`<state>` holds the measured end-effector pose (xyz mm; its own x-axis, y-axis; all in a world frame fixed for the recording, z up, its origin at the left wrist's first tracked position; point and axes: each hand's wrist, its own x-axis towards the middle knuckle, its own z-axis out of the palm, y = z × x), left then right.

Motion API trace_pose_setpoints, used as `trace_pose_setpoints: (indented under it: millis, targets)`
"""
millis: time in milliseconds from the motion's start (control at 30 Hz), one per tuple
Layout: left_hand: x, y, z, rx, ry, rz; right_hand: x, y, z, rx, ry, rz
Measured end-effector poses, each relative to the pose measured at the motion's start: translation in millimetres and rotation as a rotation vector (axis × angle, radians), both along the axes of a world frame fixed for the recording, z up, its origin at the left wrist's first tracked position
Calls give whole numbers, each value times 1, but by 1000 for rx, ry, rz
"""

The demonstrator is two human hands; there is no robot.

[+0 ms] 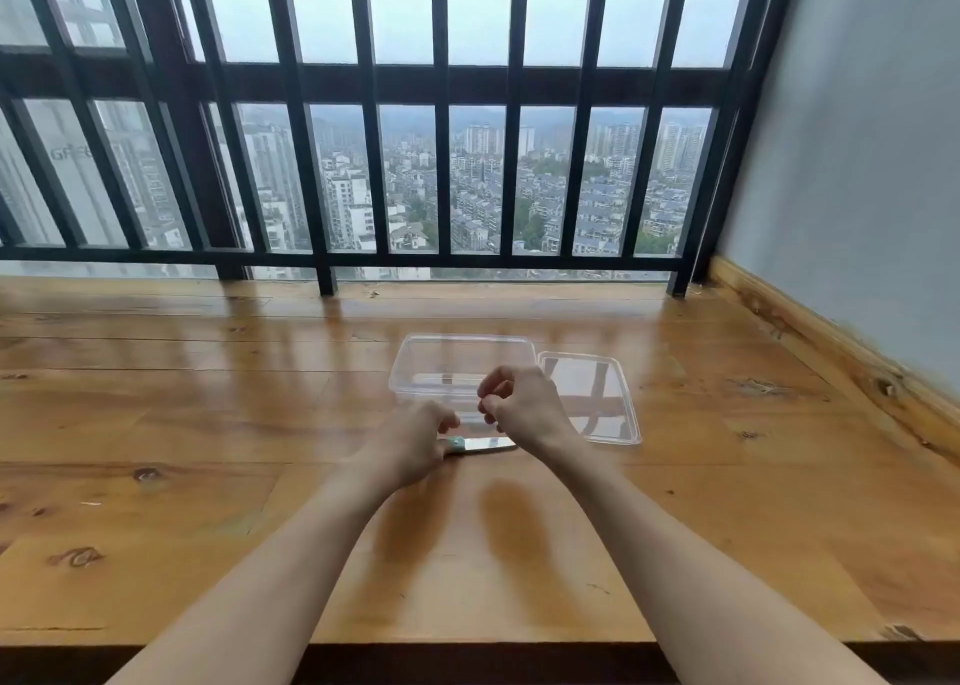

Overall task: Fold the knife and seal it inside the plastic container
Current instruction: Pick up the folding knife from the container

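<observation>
A folding knife (480, 444) lies on the wooden surface, its steel blade unfolded and pointing right. My left hand (415, 443) covers and grips its pale green handle, of which only the pivot end shows. My right hand (519, 404) hovers just above the blade with fingers curled and nothing in them. Just beyond my hands stands a clear plastic container (457, 359), open and empty. Its clear lid (597, 398) lies flat on the wood to the container's right, touching it.
The wooden surface (208, 424) stretches wide on both sides. A black barred railing (363, 165) with glass closes off the far edge. A grey wall (857, 165) with a wooden skirting runs along the right.
</observation>
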<state>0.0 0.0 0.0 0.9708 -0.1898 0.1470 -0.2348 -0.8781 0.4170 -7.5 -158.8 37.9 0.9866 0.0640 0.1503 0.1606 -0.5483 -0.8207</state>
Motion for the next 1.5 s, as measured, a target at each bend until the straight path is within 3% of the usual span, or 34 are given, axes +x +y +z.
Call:
trace_pose_setpoints:
  millis: [167, 433, 667, 800, 1033, 1267, 1500]
  targets:
    - [0, 1, -5, 217, 6, 29, -1, 5, -8, -57, 3, 34]
    - [1, 0, -3, 228, 24, 1, -5, 10, -18, -243, -34, 69]
    - [-2, -5, 2, -168, 93, -90, -17, 9, -13, -412, -92, 168]
    - [-12, -8, 11, -417, 110, -140, -24, 8, -7, -583, -235, 150]
    - [-19, -13, 23, -754, 127, -158, -25, 6, 3, -666, -507, 158]
    - [-15, -10, 27, -1130, 193, -116, -18, 3, 7, -575, -739, 73]
    - [-10, -13, 29, -1335, 252, -26, -13, 2, 5, -199, -811, -9]
